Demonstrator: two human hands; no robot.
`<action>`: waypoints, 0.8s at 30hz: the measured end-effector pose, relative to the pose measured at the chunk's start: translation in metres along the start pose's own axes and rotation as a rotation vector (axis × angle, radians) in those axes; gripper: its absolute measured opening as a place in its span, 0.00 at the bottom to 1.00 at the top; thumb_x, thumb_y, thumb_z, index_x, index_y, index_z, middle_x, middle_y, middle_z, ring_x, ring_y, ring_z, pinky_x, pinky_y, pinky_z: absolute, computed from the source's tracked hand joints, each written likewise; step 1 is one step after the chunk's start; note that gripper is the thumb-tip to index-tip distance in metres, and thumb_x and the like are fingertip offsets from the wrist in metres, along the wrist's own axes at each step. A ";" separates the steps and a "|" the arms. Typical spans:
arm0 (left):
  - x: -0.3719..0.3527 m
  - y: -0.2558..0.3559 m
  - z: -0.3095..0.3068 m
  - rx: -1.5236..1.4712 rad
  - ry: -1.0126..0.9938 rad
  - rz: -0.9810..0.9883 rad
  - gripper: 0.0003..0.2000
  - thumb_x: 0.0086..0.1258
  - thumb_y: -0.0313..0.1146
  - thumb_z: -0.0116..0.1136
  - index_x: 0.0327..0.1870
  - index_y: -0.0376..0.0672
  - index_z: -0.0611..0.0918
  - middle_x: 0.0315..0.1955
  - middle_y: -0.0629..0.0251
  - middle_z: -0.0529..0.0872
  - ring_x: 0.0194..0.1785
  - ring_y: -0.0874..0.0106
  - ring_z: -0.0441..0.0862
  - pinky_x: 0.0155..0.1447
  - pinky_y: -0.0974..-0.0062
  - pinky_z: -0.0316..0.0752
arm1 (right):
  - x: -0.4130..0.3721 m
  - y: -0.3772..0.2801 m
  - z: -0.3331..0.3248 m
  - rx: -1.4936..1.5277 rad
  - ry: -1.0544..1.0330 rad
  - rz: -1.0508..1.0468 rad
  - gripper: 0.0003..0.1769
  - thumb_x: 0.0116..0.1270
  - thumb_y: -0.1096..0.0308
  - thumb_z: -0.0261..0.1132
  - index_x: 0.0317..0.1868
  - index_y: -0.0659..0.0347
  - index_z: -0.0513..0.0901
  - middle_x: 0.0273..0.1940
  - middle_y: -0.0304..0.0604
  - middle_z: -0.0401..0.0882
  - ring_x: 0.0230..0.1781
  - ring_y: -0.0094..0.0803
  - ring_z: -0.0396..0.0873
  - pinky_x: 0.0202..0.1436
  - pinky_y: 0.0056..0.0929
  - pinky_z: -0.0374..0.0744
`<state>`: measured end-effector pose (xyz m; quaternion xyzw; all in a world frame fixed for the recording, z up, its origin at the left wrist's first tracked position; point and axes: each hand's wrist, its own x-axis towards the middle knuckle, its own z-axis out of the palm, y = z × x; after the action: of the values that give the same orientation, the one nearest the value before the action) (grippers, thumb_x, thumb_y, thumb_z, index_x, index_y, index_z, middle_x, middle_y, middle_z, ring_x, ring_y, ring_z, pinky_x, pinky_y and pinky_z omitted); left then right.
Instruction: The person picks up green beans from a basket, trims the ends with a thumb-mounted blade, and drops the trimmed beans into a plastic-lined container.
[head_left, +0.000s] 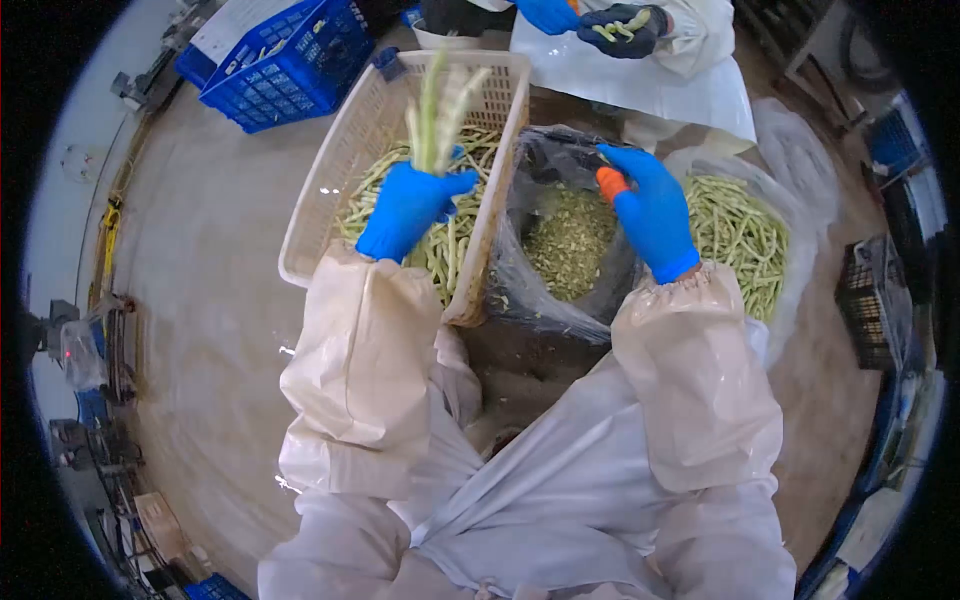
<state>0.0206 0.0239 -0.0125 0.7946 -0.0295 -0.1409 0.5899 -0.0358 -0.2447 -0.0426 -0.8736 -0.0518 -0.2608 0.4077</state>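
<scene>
My left hand (408, 208), in a blue glove, is closed around the lower ends of a bunch of long pale green beans (432, 125). The beans stand upright, their tops blurred by motion. Below them is a cream plastic crate (330, 160) with many loose beans (452, 245) inside. My right hand (648, 210), also blue-gloved with an orange cover on the thumb, is over the right rim of a bag-lined container (512, 225). Its thumb and forefinger are apart, with no bean visible between them. Chopped green bean bits (570, 240) fill the container's bottom.
A clear bag of beans (738, 240) stands to the right. Across from me, a co-worker's gloved hand (622, 32) holds short bean pieces above a white apron (640, 90). A blue crate (290, 75) is at upper left, a black crate (870, 300) at far right.
</scene>
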 end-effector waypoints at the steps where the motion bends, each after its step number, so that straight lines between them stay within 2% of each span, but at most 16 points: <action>1: -0.007 0.008 0.008 -0.064 -0.166 -0.005 0.22 0.58 0.35 0.65 0.51 0.33 0.76 0.26 0.65 0.81 0.23 0.79 0.74 0.27 0.82 0.68 | 0.002 -0.004 -0.003 0.046 -0.004 0.038 0.17 0.59 0.66 0.64 0.48 0.60 0.81 0.42 0.52 0.81 0.41 0.42 0.80 0.46 0.34 0.76; 2: -0.014 0.015 0.015 -0.127 -0.333 -0.010 0.24 0.59 0.34 0.64 0.56 0.34 0.74 0.27 0.67 0.80 0.24 0.80 0.73 0.27 0.84 0.67 | 0.004 -0.008 -0.007 0.091 -0.007 0.076 0.17 0.59 0.66 0.64 0.49 0.59 0.82 0.42 0.52 0.81 0.40 0.41 0.80 0.45 0.33 0.76; 5: -0.027 0.031 0.031 -0.262 -0.585 -0.105 0.23 0.63 0.33 0.61 0.58 0.34 0.73 0.24 0.68 0.78 0.24 0.81 0.70 0.26 0.86 0.64 | 0.008 -0.006 -0.014 0.148 0.045 0.101 0.17 0.60 0.65 0.64 0.50 0.57 0.82 0.40 0.51 0.82 0.36 0.37 0.80 0.42 0.31 0.76; 8: -0.026 0.030 0.031 -0.348 -0.747 -0.115 0.23 0.65 0.33 0.58 0.59 0.34 0.73 0.23 0.68 0.76 0.23 0.81 0.69 0.26 0.86 0.63 | 0.013 0.013 -0.019 0.178 0.087 0.084 0.16 0.61 0.65 0.63 0.49 0.57 0.82 0.39 0.51 0.82 0.34 0.35 0.80 0.40 0.30 0.76; 12: -0.026 0.030 0.024 -0.375 -0.616 -0.057 0.22 0.65 0.33 0.56 0.59 0.34 0.73 0.24 0.67 0.76 0.22 0.82 0.67 0.25 0.88 0.61 | 0.019 0.024 -0.034 0.091 0.087 0.061 0.15 0.61 0.63 0.62 0.47 0.58 0.83 0.35 0.51 0.82 0.33 0.35 0.80 0.40 0.31 0.76; 15: -0.027 0.030 0.019 -0.459 -0.557 -0.001 0.22 0.66 0.33 0.53 0.60 0.34 0.72 0.24 0.68 0.75 0.20 0.82 0.65 0.25 0.88 0.59 | 0.020 0.015 -0.047 0.049 -0.039 0.248 0.14 0.61 0.62 0.62 0.44 0.59 0.83 0.32 0.51 0.82 0.34 0.38 0.80 0.41 0.32 0.76; 18: -0.023 0.028 0.012 -0.594 -0.534 -0.007 0.23 0.66 0.33 0.52 0.62 0.35 0.70 0.25 0.69 0.74 0.20 0.83 0.63 0.25 0.88 0.58 | 0.018 0.023 -0.044 -0.141 -0.111 0.309 0.13 0.60 0.64 0.63 0.43 0.60 0.83 0.32 0.49 0.82 0.34 0.36 0.80 0.41 0.32 0.76; 21: -0.021 0.022 0.007 -0.753 -0.544 -0.012 0.24 0.67 0.33 0.51 0.64 0.35 0.67 0.27 0.70 0.74 0.20 0.84 0.63 0.25 0.88 0.57 | 0.012 0.017 -0.036 0.078 0.058 0.068 0.13 0.60 0.67 0.64 0.44 0.60 0.83 0.34 0.48 0.82 0.32 0.31 0.78 0.39 0.29 0.75; 24: -0.018 0.020 0.003 -0.855 -0.596 -0.014 0.25 0.69 0.32 0.50 0.66 0.36 0.64 0.28 0.71 0.75 0.21 0.84 0.63 0.25 0.89 0.57 | 0.013 0.005 -0.029 0.373 -0.022 0.141 0.14 0.61 0.69 0.63 0.48 0.57 0.83 0.36 0.47 0.82 0.32 0.28 0.77 0.38 0.27 0.75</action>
<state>0.0047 0.0187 0.0093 0.4082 -0.1305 -0.3644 0.8267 -0.0348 -0.2714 -0.0240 -0.7872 -0.0422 -0.2078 0.5791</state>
